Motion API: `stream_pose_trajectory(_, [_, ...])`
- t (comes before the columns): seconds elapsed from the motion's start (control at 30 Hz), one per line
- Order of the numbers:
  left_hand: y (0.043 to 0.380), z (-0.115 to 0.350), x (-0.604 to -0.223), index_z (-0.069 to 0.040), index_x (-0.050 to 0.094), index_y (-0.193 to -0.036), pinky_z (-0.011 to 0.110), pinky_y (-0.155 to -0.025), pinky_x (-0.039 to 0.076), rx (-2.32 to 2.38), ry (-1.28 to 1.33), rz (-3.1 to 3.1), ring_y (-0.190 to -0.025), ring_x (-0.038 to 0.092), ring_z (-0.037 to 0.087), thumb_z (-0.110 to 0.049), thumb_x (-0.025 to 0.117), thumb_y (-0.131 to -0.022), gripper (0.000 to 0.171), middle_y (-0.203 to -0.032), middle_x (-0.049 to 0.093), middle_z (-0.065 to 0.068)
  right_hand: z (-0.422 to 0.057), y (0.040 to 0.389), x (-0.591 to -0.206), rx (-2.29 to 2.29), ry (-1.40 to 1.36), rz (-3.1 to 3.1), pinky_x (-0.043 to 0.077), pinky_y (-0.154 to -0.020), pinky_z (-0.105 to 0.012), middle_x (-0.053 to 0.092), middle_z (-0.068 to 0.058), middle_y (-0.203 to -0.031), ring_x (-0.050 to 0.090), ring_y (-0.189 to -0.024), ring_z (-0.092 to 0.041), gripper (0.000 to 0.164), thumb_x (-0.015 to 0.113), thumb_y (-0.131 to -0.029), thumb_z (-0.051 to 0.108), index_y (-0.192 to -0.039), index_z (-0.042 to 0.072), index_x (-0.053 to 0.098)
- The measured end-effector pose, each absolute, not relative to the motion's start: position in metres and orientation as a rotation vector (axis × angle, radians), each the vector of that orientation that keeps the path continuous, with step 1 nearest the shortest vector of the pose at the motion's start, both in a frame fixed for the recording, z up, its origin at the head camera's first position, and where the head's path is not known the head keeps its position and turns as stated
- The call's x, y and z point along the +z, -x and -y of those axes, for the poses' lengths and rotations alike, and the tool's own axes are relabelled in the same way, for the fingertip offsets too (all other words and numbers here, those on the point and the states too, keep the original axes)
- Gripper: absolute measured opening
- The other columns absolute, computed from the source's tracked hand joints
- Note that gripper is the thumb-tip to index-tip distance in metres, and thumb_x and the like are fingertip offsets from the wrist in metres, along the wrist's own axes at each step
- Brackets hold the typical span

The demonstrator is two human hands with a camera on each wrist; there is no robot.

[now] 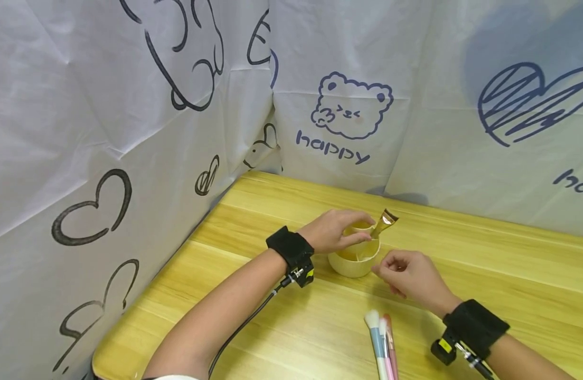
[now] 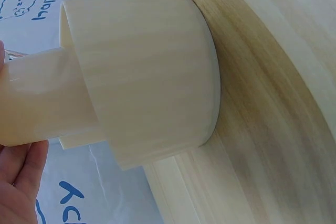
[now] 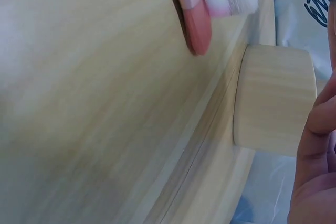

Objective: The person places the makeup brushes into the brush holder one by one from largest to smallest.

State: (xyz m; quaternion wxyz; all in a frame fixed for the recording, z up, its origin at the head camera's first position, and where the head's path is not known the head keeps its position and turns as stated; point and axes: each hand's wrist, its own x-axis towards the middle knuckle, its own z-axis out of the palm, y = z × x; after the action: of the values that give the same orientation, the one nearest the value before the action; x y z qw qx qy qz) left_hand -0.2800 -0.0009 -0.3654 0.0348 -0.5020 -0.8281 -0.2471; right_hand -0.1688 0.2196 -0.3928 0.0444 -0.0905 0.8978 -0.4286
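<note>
A cream, round pot [image 1: 350, 268] stands upright on the wooden table. From its mouth rises a narrower cream cylinder [image 2: 47, 98], its lower end hidden inside the pot. My left hand [image 1: 331, 230] grips this cylinder, thumb on one side and fingers on the other. Beside those fingers a flat makeup brush [image 1: 385, 221] with a gold ferrule and dark bristles leans up out of the pot, its lower part hidden. My right hand [image 1: 412, 277] hangs just right of the pot, fingers loosely curled, with nothing visible in them.
In front of the pot, several makeup brushes [image 1: 382, 343] lie side by side on the table [image 1: 272, 327], with blue, pink and reddish handles. White sheets [image 1: 215, 132] with drawings hang along the left and back edges. A cable [image 1: 246, 324] runs along my left forearm.
</note>
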Motion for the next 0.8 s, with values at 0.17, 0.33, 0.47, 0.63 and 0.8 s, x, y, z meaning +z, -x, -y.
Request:
stream_pose_trajectory(0.17, [0.279, 0.001, -0.365, -0.011, 0.062, -0.136, 0.025, -0.105, 0.055, -0.762, 1.540, 2.558, -0.114, 0.071, 0.014, -0.032, 0.061, -0.105, 0.038, -0.136, 0.071, 0.004, -0.220, 0.166, -0.395, -1.250, 0.283, -2.692, 0.038, -0.047, -0.024, 0.052, 0.003, -0.054, 0.046, -0.044, -0.010, 0.036, 0.072, -0.097, 0.039, -0.082, 0.007, 0.070])
stream_pose_trajectory(0.33, [0.278, 0.001, -0.364, -0.011, 0.061, -0.138, 0.027, -0.108, 0.054, -0.758, 1.530, 2.577, -0.118, 0.070, 0.015, -0.033, 0.061, -0.106, 0.039, -0.138, 0.070, 0.004, -0.220, 0.162, -0.396, -1.207, 0.334, -2.666, 0.040, -0.046, -0.024, 0.054, 0.003, -0.054, 0.047, -0.044, -0.009, 0.041, 0.072, -0.096, 0.044, -0.078, 0.008, 0.069])
stream_pose_trajectory(0.47, [0.279, 0.001, -0.365, -0.012, 0.061, -0.138, 0.026, -0.109, 0.054, -0.750, 1.525, 2.576, -0.120, 0.070, 0.015, -0.034, 0.060, -0.106, 0.039, -0.139, 0.069, 0.003, -0.218, 0.157, -0.397, -1.160, 0.386, -2.662, 0.039, -0.044, -0.024, 0.052, 0.005, -0.051, 0.045, -0.041, -0.008, 0.038, 0.073, -0.096, 0.042, -0.076, 0.011, 0.070])
stream_pose_trajectory(0.63, [0.279, 0.001, -0.366, -0.011, 0.060, -0.139, 0.027, -0.109, 0.053, -0.757, 1.527, 2.580, -0.122, 0.069, 0.017, -0.034, 0.060, -0.106, 0.041, -0.140, 0.069, 0.004, -0.215, 0.151, -0.400, -1.116, 0.430, -2.618, 0.037, -0.040, -0.023, 0.053, 0.007, -0.050, 0.043, -0.039, -0.006, 0.034, 0.073, -0.096, 0.039, -0.073, 0.014, 0.070])
stream_pose_trajectory(0.8, [0.279, 0.001, -0.365, -0.011, 0.061, -0.139, 0.028, -0.108, 0.054, -0.755, 1.521, 2.585, -0.117, 0.071, 0.015, -0.034, 0.061, -0.105, 0.041, -0.140, 0.069, 0.004, -0.215, 0.147, -0.402, -1.101, 0.458, -2.567, 0.038, -0.039, -0.023, 0.056, 0.007, -0.052, 0.044, -0.040, -0.005, 0.032, 0.072, -0.096, 0.038, -0.074, 0.015, 0.071])
